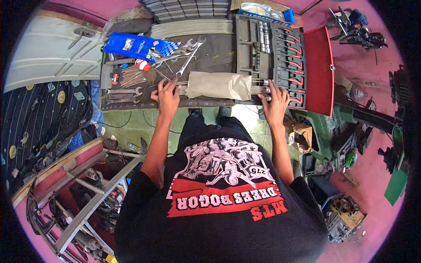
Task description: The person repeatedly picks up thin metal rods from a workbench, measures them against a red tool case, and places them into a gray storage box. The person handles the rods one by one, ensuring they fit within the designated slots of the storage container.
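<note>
A bundle of thin metal rods, partly wrapped in brown paper [219,85], lies across the near part of the workbench. Its bare rod ends stick out on both sides of the wrapping. At the left end, my left hand [167,97] has its thumb and fingers curled against the rod tips. My right hand [275,101] grips the other end, where shiny tips show between thumb and index finger. Just beyond my left hand lies a large combination wrench [191,56] with more wrenches. A bundle of brownish rods [133,76] rests further left.
A blue printed pouch [136,46] lies at the far left of the bench. Two wrenches [120,91] sit near its front edge. On the right is an open tool case [256,61] with a red lid [319,72]. More thin rods [190,28] lie at the back. A metal rack [92,195] stands lower left.
</note>
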Available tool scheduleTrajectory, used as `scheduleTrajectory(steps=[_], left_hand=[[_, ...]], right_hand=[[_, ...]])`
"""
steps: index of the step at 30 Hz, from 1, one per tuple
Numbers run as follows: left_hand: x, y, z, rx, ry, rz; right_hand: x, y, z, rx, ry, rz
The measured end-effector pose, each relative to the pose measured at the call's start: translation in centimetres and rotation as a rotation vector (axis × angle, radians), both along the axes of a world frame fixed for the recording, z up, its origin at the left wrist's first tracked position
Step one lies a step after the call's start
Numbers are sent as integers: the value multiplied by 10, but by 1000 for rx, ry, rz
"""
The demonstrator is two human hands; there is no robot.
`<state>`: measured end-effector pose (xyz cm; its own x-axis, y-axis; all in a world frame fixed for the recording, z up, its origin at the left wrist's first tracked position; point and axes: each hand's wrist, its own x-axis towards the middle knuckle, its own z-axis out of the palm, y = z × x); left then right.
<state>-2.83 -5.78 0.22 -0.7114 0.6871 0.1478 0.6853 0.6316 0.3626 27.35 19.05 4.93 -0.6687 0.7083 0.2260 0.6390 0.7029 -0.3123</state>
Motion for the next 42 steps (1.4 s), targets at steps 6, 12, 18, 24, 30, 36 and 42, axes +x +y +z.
scheduleTrajectory(steps=[6,12,18,24,30,36,42], left_hand=[[-18,7,6,-60,6,-218],[-17,10,25,-164,-64,-365],[-18,7,15,-159,-110,-378],[-24,6,9,-156,-130,-417],[-28,7,18,-155,-131,-425],[-56,15,38,-38,-61,-336],[-103,56,48,79,60,-302]], right_hand=[[-21,15,22,41,-134,186],[-29,20,36,14,-236,288],[-23,25,17,31,-289,276],[-24,26,19,9,-309,270],[-27,24,24,22,-274,284],[-36,43,39,45,-167,155],[-116,46,38,96,-44,278]])
